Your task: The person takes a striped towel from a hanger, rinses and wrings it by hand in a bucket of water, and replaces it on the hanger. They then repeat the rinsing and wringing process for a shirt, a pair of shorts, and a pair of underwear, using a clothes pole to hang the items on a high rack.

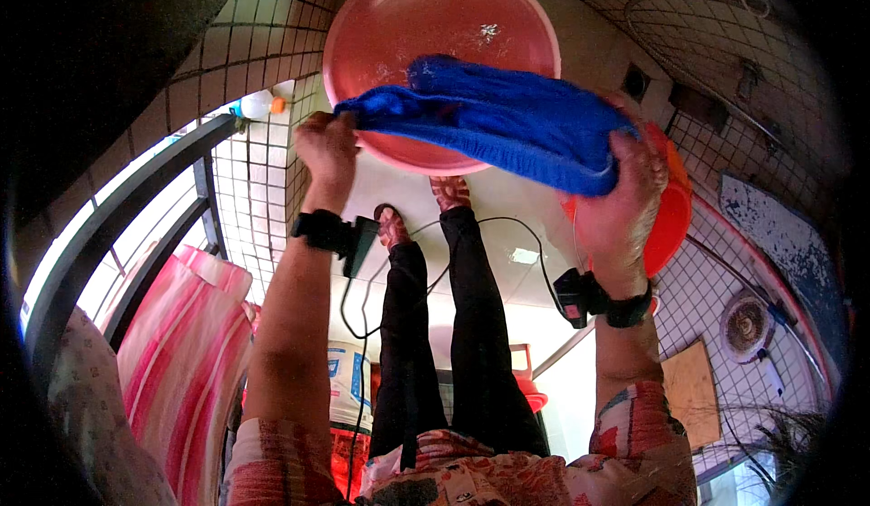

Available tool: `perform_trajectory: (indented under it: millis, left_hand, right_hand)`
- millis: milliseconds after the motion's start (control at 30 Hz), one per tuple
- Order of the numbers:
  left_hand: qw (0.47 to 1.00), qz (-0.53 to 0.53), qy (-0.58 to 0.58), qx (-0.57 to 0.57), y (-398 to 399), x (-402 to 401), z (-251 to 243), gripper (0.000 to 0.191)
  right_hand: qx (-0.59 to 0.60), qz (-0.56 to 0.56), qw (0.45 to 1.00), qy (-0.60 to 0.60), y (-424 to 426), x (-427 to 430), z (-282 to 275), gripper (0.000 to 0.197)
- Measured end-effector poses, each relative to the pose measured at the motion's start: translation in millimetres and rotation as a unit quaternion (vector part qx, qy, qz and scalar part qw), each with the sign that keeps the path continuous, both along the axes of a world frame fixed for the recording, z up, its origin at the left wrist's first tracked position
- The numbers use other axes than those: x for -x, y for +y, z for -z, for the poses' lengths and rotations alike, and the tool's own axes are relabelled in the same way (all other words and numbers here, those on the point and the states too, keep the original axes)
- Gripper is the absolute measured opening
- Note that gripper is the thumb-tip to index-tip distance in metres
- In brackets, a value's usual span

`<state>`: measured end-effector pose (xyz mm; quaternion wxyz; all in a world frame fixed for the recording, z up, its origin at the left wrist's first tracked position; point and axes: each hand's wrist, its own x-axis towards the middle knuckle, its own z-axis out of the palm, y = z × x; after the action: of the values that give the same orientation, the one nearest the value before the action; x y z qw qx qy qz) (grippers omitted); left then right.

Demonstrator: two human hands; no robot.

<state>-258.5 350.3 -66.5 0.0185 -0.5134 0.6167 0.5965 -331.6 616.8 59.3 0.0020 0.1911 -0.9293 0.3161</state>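
Observation:
A blue cloth [516, 119], bunched lengthwise, is stretched between my two hands. My left hand [329, 149] grips its narrow end, and my right hand [629, 193] holds the wider end, blurred at the fingers. Beneath and beyond the cloth lies a large round pink basin [435, 23] with water that glints in it. A red bucket [669, 217] stands behind my right hand, partly hidden by it. What the bucket holds cannot be seen.
My feet are on the pale floor [503, 241] just before the basin. Black cables run between my wrist devices. Dark metal rails [136, 186] with a striped pink cloth [183, 329] are at left, near a plastic bottle [258, 106]. A wooden board [690, 390] leans at lower right.

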Motion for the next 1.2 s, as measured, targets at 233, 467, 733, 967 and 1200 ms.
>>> perform_trajectory:
  millis: [233,467,733,967,1200]
  left_hand:
    - [0.968,0.053,0.215,0.117,5.5,27.4,-34.6,0.009]
    - [0.73,0.513,0.111,0.437,2.1,5.8,83.2,0.046]
    - [0.756,0.602,-0.156,0.202,36.2,46.9,84.5,0.06]
    - [0.68,0.701,-0.003,0.215,48.0,20.3,80.0,0.051]
    - [0.531,0.787,-0.042,0.312,43.5,14.3,57.7,0.029]
  right_hand:
    - [0.254,0.207,0.919,-0.218,0.2,-7.1,51.4,0.024]
    - [-0.119,-0.064,0.939,-0.316,-65.7,0.0,149.9,0.04]
    - [-0.163,-0.042,0.953,-0.253,-63.4,5.1,209.7,0.064]
    - [-0.195,0.026,0.916,-0.35,-57.1,19.3,215.1,0.03]
    - [-0.052,0.044,0.971,-0.23,-18.5,-3.1,166.2,0.025]
